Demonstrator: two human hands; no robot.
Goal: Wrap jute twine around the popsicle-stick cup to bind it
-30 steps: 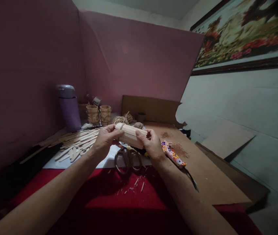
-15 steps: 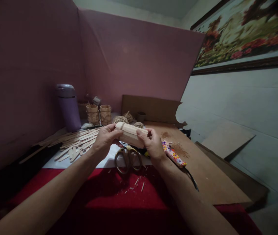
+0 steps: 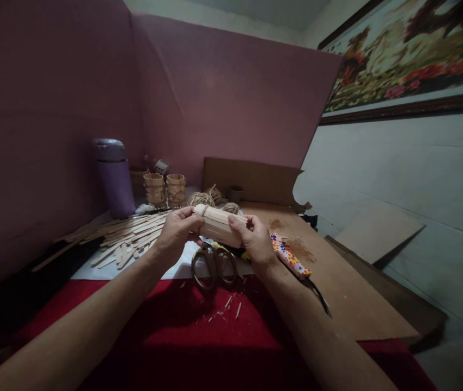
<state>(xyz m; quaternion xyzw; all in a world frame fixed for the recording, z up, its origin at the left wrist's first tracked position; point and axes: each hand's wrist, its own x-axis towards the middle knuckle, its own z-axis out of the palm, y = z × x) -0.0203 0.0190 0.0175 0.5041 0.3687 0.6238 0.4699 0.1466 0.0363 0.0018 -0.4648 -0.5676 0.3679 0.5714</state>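
Note:
Both hands hold a tube made of wooden craft sticks (image 3: 219,225), lying sideways above the table, with a twine band round its left end. My left hand (image 3: 176,236) grips that left end, fingers curled over the top. My right hand (image 3: 255,244) grips the right end, thumb on top. Directly below the tube lie scissors (image 3: 214,264) on the white sheet.
A pile of loose craft sticks (image 3: 127,233) lies to the left. Behind stand a purple flask (image 3: 113,179), two small stick-made cups (image 3: 165,190) and twine balls (image 3: 202,199). A flower-patterned knife (image 3: 292,262) rests on the cardboard sheet (image 3: 337,282). Wood chips dot the red cloth (image 3: 215,336).
The tube and both hands have shifted very slightly; the grip is unchanged.

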